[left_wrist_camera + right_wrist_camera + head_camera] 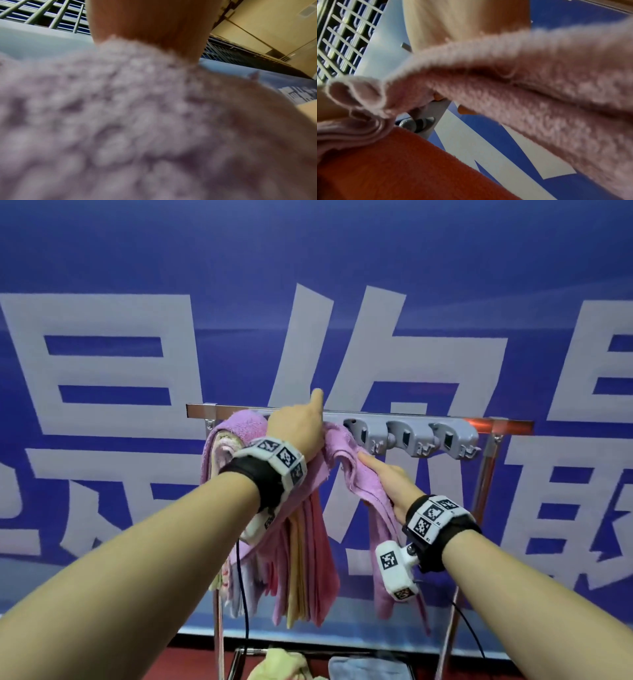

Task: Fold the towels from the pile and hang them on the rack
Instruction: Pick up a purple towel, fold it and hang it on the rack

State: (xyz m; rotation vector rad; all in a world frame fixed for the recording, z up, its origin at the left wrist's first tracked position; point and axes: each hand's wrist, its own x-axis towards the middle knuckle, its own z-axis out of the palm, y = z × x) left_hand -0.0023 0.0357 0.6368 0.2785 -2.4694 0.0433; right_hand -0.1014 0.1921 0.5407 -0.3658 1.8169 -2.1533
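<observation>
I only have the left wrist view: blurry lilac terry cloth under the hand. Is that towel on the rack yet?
Observer: Yes. In the head view the lilac towel is draped over the bar of the rack, with the left hand on top of it.
Operator: Where is the right hand?
Observer: The right hand holds the towel's hanging part lower down. The right wrist view shows fingers behind the cloth.
Operator: Any towels left to hang?
Observer: A yellow towel and a blue-grey towel lie below the rack.
</observation>
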